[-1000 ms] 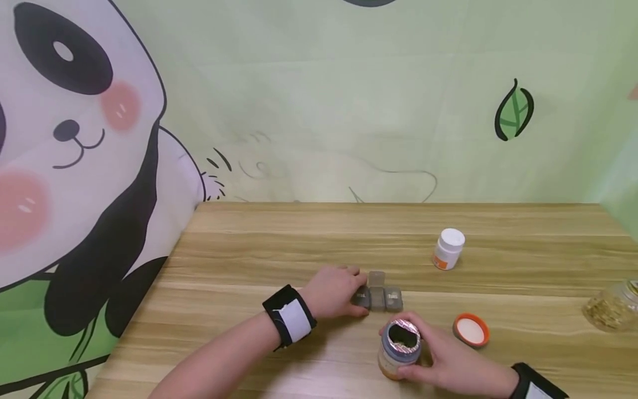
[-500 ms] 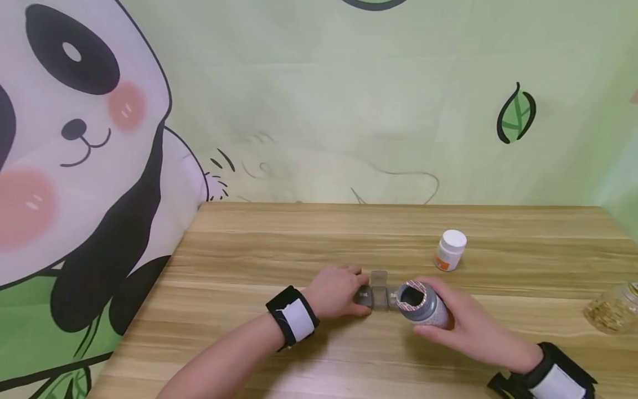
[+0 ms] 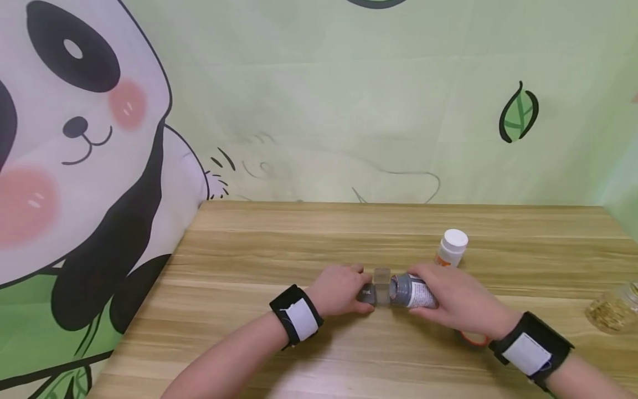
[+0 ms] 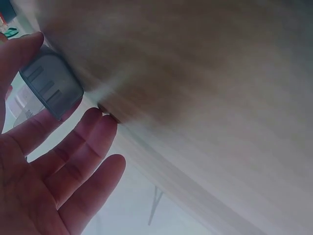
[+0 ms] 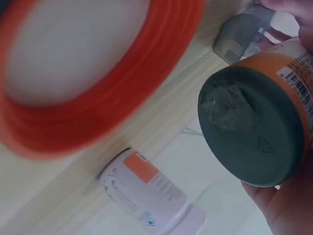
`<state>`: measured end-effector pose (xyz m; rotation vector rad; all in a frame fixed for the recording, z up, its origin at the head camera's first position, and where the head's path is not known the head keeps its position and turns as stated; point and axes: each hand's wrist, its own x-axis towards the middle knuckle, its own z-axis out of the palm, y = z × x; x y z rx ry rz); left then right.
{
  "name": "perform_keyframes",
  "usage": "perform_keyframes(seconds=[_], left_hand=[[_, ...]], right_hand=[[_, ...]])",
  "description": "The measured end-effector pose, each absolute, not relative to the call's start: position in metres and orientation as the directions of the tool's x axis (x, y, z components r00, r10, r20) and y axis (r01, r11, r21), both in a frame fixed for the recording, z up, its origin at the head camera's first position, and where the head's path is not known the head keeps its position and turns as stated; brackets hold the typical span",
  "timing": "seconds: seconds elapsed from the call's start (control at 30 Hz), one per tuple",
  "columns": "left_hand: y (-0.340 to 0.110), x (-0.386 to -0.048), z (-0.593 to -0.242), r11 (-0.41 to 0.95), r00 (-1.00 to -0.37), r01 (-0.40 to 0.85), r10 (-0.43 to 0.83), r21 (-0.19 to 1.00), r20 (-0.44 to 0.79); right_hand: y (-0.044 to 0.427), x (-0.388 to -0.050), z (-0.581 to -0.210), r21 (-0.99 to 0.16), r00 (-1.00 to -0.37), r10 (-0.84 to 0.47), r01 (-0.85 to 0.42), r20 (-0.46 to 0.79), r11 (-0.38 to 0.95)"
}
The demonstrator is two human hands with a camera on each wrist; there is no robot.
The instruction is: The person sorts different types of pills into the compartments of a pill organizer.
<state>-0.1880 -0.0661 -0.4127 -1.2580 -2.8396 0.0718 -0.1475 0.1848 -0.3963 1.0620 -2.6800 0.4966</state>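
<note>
My left hand (image 3: pixel 339 291) pinches the left end of a small grey pill organizer (image 3: pixel 382 295) lying on the table. One lid of it stands open, flipped toward the back. In the left wrist view the end of the organizer (image 4: pixel 54 85) sits between thumb and fingers. Gripped in my right hand (image 3: pixel 461 299), a grey pill bottle (image 3: pixel 417 292) lies tipped nearly on its side, its uncapped mouth at the organizer's right part. The right wrist view shows the bottle's dark base (image 5: pixel 249 132). Whether anything comes out of the mouth is hidden.
Partly under my right hand lies an orange-rimmed cap (image 3: pixel 474 339), large in the right wrist view. Behind that hand stands a white bottle (image 3: pixel 452 247) with its lid on. A clear jar (image 3: pixel 613 311) of golden contents is at the table's right side.
My right hand has lifted the bottle from in front of the organizer, swung it up and right, and tipped its mouth left over the organizer. The left hand keeps its hold.
</note>
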Motion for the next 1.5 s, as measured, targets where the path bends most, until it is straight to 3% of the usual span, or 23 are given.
perform_keyframes(seconds=[0.17, 0.5, 0.87, 1.5], left_hand=[[-0.065, -0.187, -0.412, 0.673, -0.673, 0.738, 0.739, -0.058, 0.019], [-0.064, -0.188, -0.412, 0.665, -0.665, 0.745, 0.747, -0.06, 0.022], [-0.064, -0.188, -0.412, 0.657, -0.657, 0.751, 0.754, -0.075, 0.026], [-0.066, -0.188, -0.412, 0.655, -0.655, 0.752, 0.755, -0.078, 0.032]], right_hand=[[0.179, -0.152, -0.398, -0.108, -0.666, -0.679, -0.734, 0.308, 0.67], [0.176, -0.158, -0.393, 0.003, -0.644, -0.715, -0.742, 0.271, 0.67], [0.173, -0.159, -0.384, 0.056, -0.652, -0.728, -0.735, 0.212, 0.676], [0.165, -0.164, -0.376, 0.17, -0.58, -0.785, -0.769, 0.217, 0.616]])
